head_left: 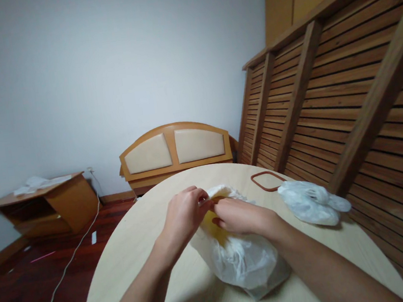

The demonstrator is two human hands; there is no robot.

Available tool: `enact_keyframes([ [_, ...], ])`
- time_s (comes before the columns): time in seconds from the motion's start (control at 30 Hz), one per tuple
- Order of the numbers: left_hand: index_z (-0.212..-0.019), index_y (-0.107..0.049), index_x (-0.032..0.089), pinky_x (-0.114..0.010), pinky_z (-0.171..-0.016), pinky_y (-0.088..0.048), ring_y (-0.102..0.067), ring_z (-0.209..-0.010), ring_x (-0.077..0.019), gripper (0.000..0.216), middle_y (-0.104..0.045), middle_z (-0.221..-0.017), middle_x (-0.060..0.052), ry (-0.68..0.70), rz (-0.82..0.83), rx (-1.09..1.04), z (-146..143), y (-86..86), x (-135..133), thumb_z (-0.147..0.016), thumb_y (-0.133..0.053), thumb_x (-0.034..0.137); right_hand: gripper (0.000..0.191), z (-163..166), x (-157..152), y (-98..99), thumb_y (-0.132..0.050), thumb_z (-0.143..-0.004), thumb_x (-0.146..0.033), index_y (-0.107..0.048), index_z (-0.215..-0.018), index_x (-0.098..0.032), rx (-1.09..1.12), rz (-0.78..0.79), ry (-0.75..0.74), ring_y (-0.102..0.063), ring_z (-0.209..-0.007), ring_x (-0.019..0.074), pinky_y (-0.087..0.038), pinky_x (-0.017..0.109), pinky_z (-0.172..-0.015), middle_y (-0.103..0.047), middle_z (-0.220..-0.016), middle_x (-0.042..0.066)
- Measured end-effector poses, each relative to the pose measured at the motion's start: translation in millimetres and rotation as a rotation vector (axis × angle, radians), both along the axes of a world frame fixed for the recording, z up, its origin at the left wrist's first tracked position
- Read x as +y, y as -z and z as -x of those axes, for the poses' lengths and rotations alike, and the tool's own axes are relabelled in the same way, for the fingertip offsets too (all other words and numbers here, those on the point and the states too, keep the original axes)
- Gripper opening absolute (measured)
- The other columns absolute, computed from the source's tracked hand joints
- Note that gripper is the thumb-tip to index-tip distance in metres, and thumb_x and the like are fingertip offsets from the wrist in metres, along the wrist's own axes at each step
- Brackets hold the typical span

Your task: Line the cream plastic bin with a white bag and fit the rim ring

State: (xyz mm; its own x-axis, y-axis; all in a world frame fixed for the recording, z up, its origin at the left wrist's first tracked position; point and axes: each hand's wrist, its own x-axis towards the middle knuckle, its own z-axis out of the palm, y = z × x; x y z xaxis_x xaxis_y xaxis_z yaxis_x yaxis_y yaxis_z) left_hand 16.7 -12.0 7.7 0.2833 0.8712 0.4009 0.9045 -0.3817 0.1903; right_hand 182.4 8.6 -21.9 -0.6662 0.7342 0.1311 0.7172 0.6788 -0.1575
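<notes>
A white plastic bag (244,264) stands on the round table in front of me, its mouth partly spread. Something yellow (217,228) shows inside or through the opening; I cannot make out what it is. My left hand (188,207) pinches the left side of the bag's rim. Curled at the mouth, my right hand (234,213) has its fingers closed on the bag's edge, and the fingertips are partly hidden. To the right lie a second, knotted white plastic bag (310,201) and a reddish-brown rounded frame (265,182), close together.
The pale round table (142,238) fills the foreground. Behind it stands a wooden headboard (176,147). Wooden slats (367,114) lean along the right. A low cabinet (63,204) with papers stands at left, and a cable (71,262) crosses the dark floor.
</notes>
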Motion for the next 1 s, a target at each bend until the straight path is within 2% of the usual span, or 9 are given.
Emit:
enact_keyframes([
  [0.17, -0.092, -0.076, 0.022, -0.026, -0.069, -0.044, -0.067, -0.081, -0.0178, 0.013, -0.074, -0.093, -0.005, 0.049, -0.022, -0.008, -3, -0.2, -2, -0.091, -0.064, 0.025, 0.034, 4, 3, 9.7, -0.057, -0.095, -0.031, -0.07, -0.12, -0.012, -0.083, 0.019, 0.094, -0.071, -0.104, 0.0282, -0.053, 0.035, -0.093, -0.075, -0.115, 0.017],
  [0.33, -0.092, -0.076, 0.021, -0.025, -0.068, -0.044, -0.066, -0.079, -0.0171, 0.012, -0.072, -0.092, -0.005, 0.087, -0.024, -0.006, -7, 0.3, -4, -0.092, -0.064, 0.026, 0.031, 6, 4, 16.0, -0.058, -0.095, -0.032, -0.073, -0.117, -0.016, -0.119, 0.008, 0.101, -0.071, -0.102, 0.0245, -0.052, 0.031, -0.092, -0.077, -0.112, 0.013],
  [0.43, -0.092, -0.075, 0.021, -0.026, -0.067, -0.043, -0.066, -0.079, -0.0172, 0.012, -0.072, -0.093, -0.005, 0.051, -0.029, 0.01, -6, 0.8, -2, -0.092, -0.064, 0.025, 0.029, 6, -2, 11.5, -0.057, -0.096, -0.032, -0.076, -0.109, -0.014, -0.16, 0.024, 0.112, -0.073, -0.095, 0.0254, -0.054, 0.031, -0.086, -0.079, -0.102, 0.014],
  [0.53, -0.092, -0.075, 0.02, -0.026, -0.067, -0.043, -0.066, -0.079, -0.0172, 0.012, -0.072, -0.092, -0.005, 0.014, -0.039, 0.018, -4, 1.0, 0, -0.092, -0.064, 0.025, 0.027, 5, -10, 2.3, -0.055, -0.094, -0.023, -0.078, -0.101, -0.011, -0.195, 0.046, 0.099, -0.075, -0.089, 0.0263, -0.054, 0.031, -0.079, -0.079, -0.098, 0.016],
  [0.67, -0.092, -0.075, 0.021, -0.026, -0.068, -0.043, -0.066, -0.081, -0.0175, 0.013, -0.071, -0.092, -0.005, -0.006, -0.052, 0.02, -2, 0.9, 1, -0.092, -0.064, 0.027, 0.03, 7, -15, -3.0, -0.051, -0.092, -0.019, -0.077, -0.105, -0.01, -0.237, 0.092, 0.033, -0.075, -0.084, 0.0269, -0.051, 0.031, -0.066, -0.078, -0.099, 0.017],
  [0.77, -0.093, -0.075, 0.021, -0.025, -0.067, -0.043, -0.066, -0.08, -0.0172, 0.013, -0.071, -0.093, -0.005, -0.017, -0.063, 0.02, -2, 1.1, 0, -0.092, -0.063, 0.027, 0.029, 10, -12, -0.4, -0.051, -0.09, -0.016, -0.079, -0.099, -0.011, -0.324, 0.138, -0.043, -0.075, -0.08, 0.0275, -0.047, 0.031, -0.059, -0.079, -0.094, 0.017],
  [0.87, -0.093, -0.074, 0.022, -0.025, -0.068, -0.043, -0.066, -0.08, -0.0165, 0.012, -0.07, -0.094, -0.005, -0.015, -0.081, 0.012, -2, 1.8, 0, -0.093, -0.062, 0.026, 0.028, 11, -10, -0.4, -0.052, -0.089, -0.015, -0.08, -0.094, -0.013, -0.34, 0.129, -0.059, -0.074, -0.079, 0.0268, -0.046, 0.03, -0.058, -0.079, -0.091, 0.016],
  [1.0, -0.092, -0.073, 0.021, -0.025, -0.068, -0.042, -0.065, -0.079, -0.0166, 0.011, -0.069, -0.092, -0.005, -0.064, -0.116, -0.019, 3, 1.6, 5, -0.093, -0.063, 0.025, 0.033, 7, -13, -7.9, -0.046, -0.094, -0.018, -0.079, -0.095, -0.013, -0.215, 0.03, 0.001, -0.074, -0.078, 0.0248, -0.047, 0.03, -0.062, -0.079, -0.091, 0.016],
])
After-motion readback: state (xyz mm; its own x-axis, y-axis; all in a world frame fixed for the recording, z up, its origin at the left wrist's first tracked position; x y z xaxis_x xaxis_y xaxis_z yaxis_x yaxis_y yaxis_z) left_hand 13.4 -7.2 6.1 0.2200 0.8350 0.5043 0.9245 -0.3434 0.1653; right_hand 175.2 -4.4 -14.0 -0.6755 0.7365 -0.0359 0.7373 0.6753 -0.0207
